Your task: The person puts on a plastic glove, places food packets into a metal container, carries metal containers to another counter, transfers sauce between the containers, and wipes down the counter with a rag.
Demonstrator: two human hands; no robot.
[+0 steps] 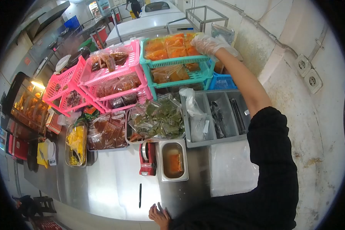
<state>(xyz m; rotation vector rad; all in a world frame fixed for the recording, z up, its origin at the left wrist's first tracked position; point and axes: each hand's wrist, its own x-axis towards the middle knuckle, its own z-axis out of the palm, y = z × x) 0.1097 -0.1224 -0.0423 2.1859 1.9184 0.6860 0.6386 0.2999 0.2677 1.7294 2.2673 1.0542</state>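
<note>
My right hand [207,45], in a loose clear plastic glove, reaches to the top tier of a teal plastic rack [176,59]. Its fingertips meet the right end of the orange-filled plastic packets [166,48]; the glove hides whether they grip one. Bare, my left hand [160,216] rests at the table's near edge, fingers apart and holding nothing. A black pen [140,195] lies just beyond it. Farther up stand a red tape dispenser [147,159] and a steel pan [174,159] with brownish liquid and an orange piece inside.
Pink racks [113,73] of bagged food stand left of the teal one. Trays of brown packets [106,130] and green leaf packets [155,119] sit in front. A grey divided bin [214,115] holds black cutlery. Clear plastic bags [234,166] lie at right, near the wall [295,126].
</note>
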